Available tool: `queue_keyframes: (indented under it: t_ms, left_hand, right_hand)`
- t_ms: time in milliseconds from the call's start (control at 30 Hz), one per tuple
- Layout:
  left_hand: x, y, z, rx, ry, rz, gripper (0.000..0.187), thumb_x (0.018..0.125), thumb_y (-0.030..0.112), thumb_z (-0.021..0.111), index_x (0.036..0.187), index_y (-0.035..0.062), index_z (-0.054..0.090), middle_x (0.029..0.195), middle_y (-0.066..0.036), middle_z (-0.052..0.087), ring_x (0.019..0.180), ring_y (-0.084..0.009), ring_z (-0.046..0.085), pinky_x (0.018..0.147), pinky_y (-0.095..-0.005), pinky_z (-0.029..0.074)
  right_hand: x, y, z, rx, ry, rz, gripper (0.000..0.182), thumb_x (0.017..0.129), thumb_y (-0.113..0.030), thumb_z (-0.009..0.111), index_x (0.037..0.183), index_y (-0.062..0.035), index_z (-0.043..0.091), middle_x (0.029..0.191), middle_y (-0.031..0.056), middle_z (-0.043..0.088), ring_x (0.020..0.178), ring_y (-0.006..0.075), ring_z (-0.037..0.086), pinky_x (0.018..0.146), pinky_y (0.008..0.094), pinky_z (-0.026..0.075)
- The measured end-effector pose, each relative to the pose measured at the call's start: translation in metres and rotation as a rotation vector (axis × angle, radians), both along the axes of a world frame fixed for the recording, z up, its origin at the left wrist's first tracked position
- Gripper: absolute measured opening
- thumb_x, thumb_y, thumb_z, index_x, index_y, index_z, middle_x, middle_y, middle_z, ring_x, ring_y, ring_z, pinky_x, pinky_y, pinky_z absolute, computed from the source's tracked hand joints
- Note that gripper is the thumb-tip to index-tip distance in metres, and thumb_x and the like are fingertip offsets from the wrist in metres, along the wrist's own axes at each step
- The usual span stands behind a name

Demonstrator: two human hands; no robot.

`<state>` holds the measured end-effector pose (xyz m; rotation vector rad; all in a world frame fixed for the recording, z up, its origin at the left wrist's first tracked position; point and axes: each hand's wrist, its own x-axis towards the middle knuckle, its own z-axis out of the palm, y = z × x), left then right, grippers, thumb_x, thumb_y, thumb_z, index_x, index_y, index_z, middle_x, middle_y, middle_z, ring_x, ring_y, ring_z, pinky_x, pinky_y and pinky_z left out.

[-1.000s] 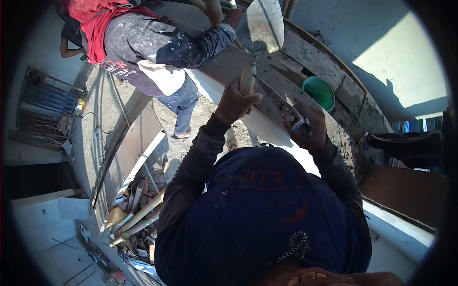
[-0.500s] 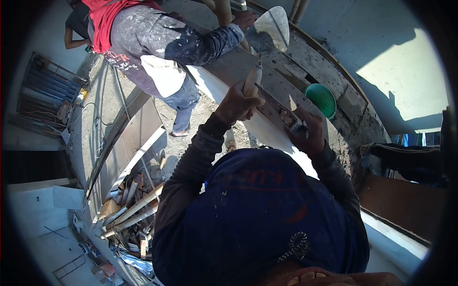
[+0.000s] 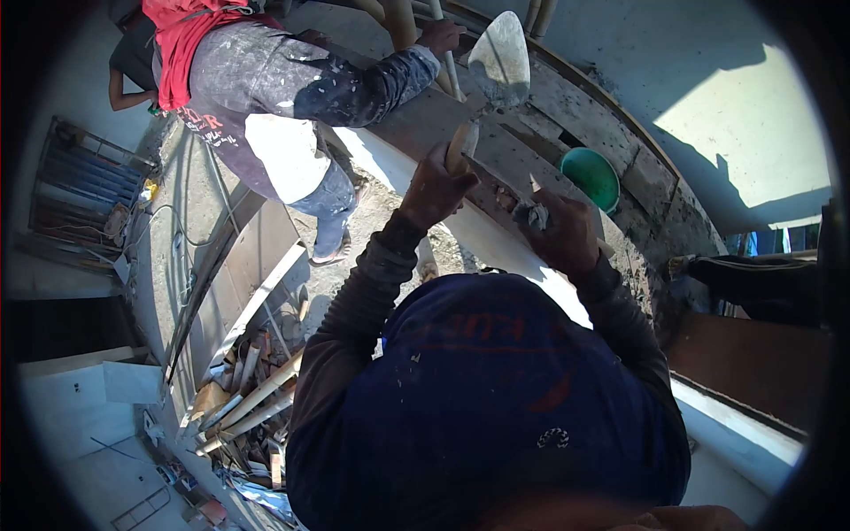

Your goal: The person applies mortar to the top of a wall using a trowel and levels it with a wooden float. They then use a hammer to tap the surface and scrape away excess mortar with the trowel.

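Observation:
My left hand (image 3: pixel 438 190) is wrapped round the pale wooden handle (image 3: pixel 462 146) of a trowel. The trowel's broad, mortar-stained blade (image 3: pixel 500 66) points up and away from me. My right hand (image 3: pixel 567 237) is closed on a small grey crumpled thing (image 3: pixel 534 215) that looks like a scrap of rag or plastic, its kind unclear. Both hands are above a long board (image 3: pixel 416 119) with a pale side face. Just beyond my right hand is a green bucket (image 3: pixel 591 180).
A co-worker (image 3: pixel 266 75) in a paint-spattered top and red cloth leans over the board on the left, one hand (image 3: pixel 440 37) beside an upright pole. Scrap wood and poles (image 3: pixel 257 407) lie heaped at lower left. Planks (image 3: pixel 637 168) extend along the wall (image 3: pixel 726 106) at right.
My right hand has shifted slightly left and up, and the grey crumpled thing shows more plainly. My left hand still grips the trowel. The co-worker appears a little farther left.

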<state>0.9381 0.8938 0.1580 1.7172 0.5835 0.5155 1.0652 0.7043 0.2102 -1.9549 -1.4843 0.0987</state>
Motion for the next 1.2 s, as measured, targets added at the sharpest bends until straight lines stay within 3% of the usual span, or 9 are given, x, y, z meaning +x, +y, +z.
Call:
queue_keyframes:
  t_ms: [100, 200, 267, 533, 767, 833, 900, 1067, 1200]
  left_hand:
    - [-0.003, -0.002, 0.005, 0.064, 0.034, 0.033, 0.043, 0.076, 0.023, 0.070, 0.104, -0.0031, 0.051, 0.081, -0.014, 0.060, 0.071, -0.0218, 0.059, 0.065, -0.0366, 0.049]
    - [-0.003, -0.011, 0.018, -0.207, 0.097, -0.084, 0.044, 0.074, 0.023, 0.070, 0.104, -0.0035, 0.051, 0.086, -0.016, 0.059, 0.079, -0.0256, 0.058, 0.073, -0.0403, 0.049]
    - [-0.001, 0.001, -0.003, 0.086, 0.051, -0.030, 0.046, 0.074, 0.025, 0.070, 0.105, -0.0040, 0.051, 0.087, -0.018, 0.061, 0.079, -0.0294, 0.060, 0.073, -0.0418, 0.049]
    - [0.002, -0.003, 0.001, 0.278, 0.125, 0.068, 0.040, 0.077, 0.023, 0.063, 0.104, -0.0038, 0.051, 0.091, -0.027, 0.061, 0.088, -0.0430, 0.062, 0.076, -0.0458, 0.048]
    - [0.000, 0.000, -0.005, 0.285, 0.155, 0.052, 0.035, 0.078, 0.018, 0.061, 0.103, -0.0028, 0.050, 0.089, -0.026, 0.061, 0.087, -0.0443, 0.061, 0.075, -0.0464, 0.048]
    - [0.000, -0.003, -0.001, 0.199, 0.139, 0.063, 0.036, 0.077, 0.018, 0.061, 0.104, -0.0022, 0.049, 0.090, -0.026, 0.061, 0.088, -0.0437, 0.060, 0.076, -0.0461, 0.048]
    - [-0.003, -0.005, -0.004, 0.353, 0.195, 0.113, 0.037, 0.076, 0.017, 0.061, 0.106, -0.0016, 0.049, 0.091, -0.026, 0.061, 0.087, -0.0434, 0.060, 0.075, -0.0461, 0.048]
    - [-0.006, -0.009, -0.006, 0.346, 0.080, 0.099, 0.039, 0.077, 0.019, 0.061, 0.107, -0.0021, 0.049, 0.092, -0.027, 0.061, 0.088, -0.0450, 0.060, 0.077, -0.0477, 0.048]
    - [-0.007, 0.000, -0.008, 0.404, 0.073, 0.116, 0.042, 0.077, 0.020, 0.061, 0.109, -0.0029, 0.048, 0.093, -0.028, 0.061, 0.088, -0.0450, 0.061, 0.077, -0.0474, 0.048]
  right_hand:
    - [-0.003, -0.007, -0.001, 0.177, 0.112, 0.143, 0.032, 0.059, -0.008, 0.073, 0.089, -0.0039, 0.061, 0.075, 0.0160, 0.063, 0.066, 0.0341, 0.064, 0.057, 0.0414, 0.049]
    - [0.001, 0.000, 0.000, -0.058, 0.035, 0.068, 0.026, 0.065, -0.005, 0.070, 0.088, -0.0009, 0.061, 0.078, 0.0199, 0.063, 0.070, 0.0348, 0.065, 0.061, 0.0406, 0.049]
    - [-0.003, -0.005, 0.000, 0.018, 0.064, 0.038, 0.027, 0.063, -0.006, 0.071, 0.088, -0.0031, 0.061, 0.076, 0.0163, 0.063, 0.067, 0.0343, 0.064, 0.059, 0.0415, 0.049]
    - [-0.004, -0.002, -0.010, 0.064, 0.000, 0.055, 0.028, 0.062, -0.001, 0.063, 0.089, -0.0073, 0.062, 0.078, 0.0140, 0.064, 0.065, 0.0354, 0.064, 0.056, 0.0438, 0.049]
    - [-0.005, 0.006, -0.017, 0.036, -0.096, 0.037, 0.027, 0.064, 0.000, 0.061, 0.090, -0.0067, 0.062, 0.074, 0.0141, 0.063, 0.066, 0.0345, 0.064, 0.055, 0.0425, 0.049]
    - [-0.008, 0.008, -0.012, 0.057, 0.046, 0.001, 0.024, 0.065, -0.002, 0.062, 0.089, -0.0062, 0.061, 0.074, 0.0136, 0.063, 0.067, 0.0336, 0.064, 0.056, 0.0426, 0.049]
    - [-0.006, 0.004, -0.021, 0.133, 0.012, 0.047, 0.026, 0.064, -0.004, 0.065, 0.089, -0.0059, 0.062, 0.075, 0.0137, 0.065, 0.066, 0.0331, 0.065, 0.056, 0.0426, 0.049]
    - [-0.005, 0.011, -0.012, 0.028, 0.022, -0.060, 0.029, 0.063, -0.006, 0.073, 0.091, -0.0059, 0.063, 0.075, 0.0132, 0.065, 0.062, 0.0332, 0.064, 0.055, 0.0415, 0.049]
    - [-0.004, -0.002, -0.009, 0.193, 0.087, 0.061, 0.033, 0.062, -0.014, 0.076, 0.092, -0.0060, 0.065, 0.075, 0.0162, 0.065, 0.064, 0.0332, 0.066, 0.058, 0.0413, 0.051]
